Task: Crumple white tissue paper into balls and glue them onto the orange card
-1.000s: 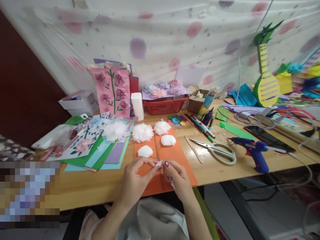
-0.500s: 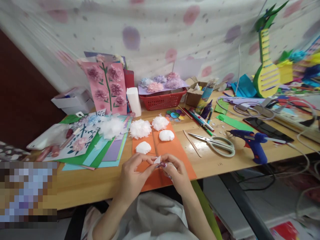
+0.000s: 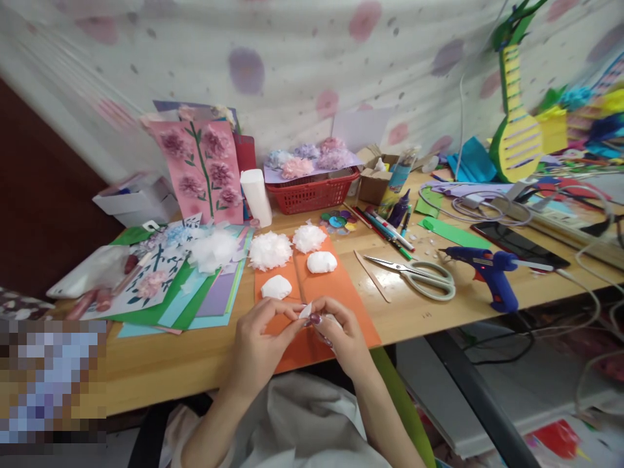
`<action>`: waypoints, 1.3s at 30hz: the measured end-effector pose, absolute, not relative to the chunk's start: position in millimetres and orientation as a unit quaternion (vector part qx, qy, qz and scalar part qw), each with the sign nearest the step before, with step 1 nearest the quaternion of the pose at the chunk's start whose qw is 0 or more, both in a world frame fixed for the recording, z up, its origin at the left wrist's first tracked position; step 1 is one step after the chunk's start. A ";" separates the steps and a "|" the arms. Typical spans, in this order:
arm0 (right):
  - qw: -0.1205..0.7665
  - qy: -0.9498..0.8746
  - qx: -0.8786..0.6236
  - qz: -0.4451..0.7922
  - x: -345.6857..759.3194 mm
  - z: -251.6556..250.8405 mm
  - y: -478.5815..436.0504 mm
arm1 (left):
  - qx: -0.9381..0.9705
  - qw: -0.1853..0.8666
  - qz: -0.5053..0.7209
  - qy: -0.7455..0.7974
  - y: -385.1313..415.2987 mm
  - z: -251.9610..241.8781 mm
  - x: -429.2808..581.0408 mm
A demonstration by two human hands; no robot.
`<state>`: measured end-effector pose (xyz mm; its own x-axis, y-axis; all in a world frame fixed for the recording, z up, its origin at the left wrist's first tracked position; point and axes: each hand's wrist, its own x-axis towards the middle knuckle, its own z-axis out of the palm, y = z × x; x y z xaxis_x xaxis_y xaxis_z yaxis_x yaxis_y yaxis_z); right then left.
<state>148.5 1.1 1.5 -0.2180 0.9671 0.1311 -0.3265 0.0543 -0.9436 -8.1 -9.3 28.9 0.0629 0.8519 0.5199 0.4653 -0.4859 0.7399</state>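
Observation:
Between the fingertips of both hands is a small piece of thin white paper [image 3: 305, 311]. My left hand [image 3: 263, 331] pinches it from the left, and my right hand [image 3: 338, 328] closes on it from the right; the right fingers hide part of it. Below them lies an orange sheet of card [image 3: 341, 286] with a crease down its middle. On the card rest two white pads, a left one [image 3: 276, 287] and a right one [image 3: 322, 262]. Behind these sit two fluffy white paper flowers, one on the left [image 3: 270, 251] and one on the right [image 3: 309, 238].
Right of the card lie a wooden stick [image 3: 372, 276], scissors [image 3: 414, 274] and a blue glue gun [image 3: 487, 266]. Coloured paper sheets [image 3: 214, 302] and a heap of white petals [image 3: 212, 249] are at left. A red basket [image 3: 314, 195] and a pink flower card [image 3: 199, 172] stand behind.
My view has shifted slightly, so the table's things appear a little further left. Both hands keep their pinch on the white paper, with the piece tilted slightly differently.

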 end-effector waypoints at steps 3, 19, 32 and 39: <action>0.527 -0.473 -0.338 0.620 147.8 -1.5 1.2 | 0.694 0.203 0.499 0.478 -9.2 28.6 -5.6; 0.530 -0.489 -0.371 0.585 146.0 15.1 -0.4 | 0.595 0.366 0.496 0.515 -7.9 29.5 -3.5; 0.504 -0.475 -0.391 0.606 147.2 7.1 -1.2 | 0.342 0.461 0.640 0.510 10.7 28.3 -10.6; 0.374 -0.593 -0.502 0.506 159.0 21.3 0.1 | 0.301 0.477 0.652 0.507 10.8 30.7 -14.7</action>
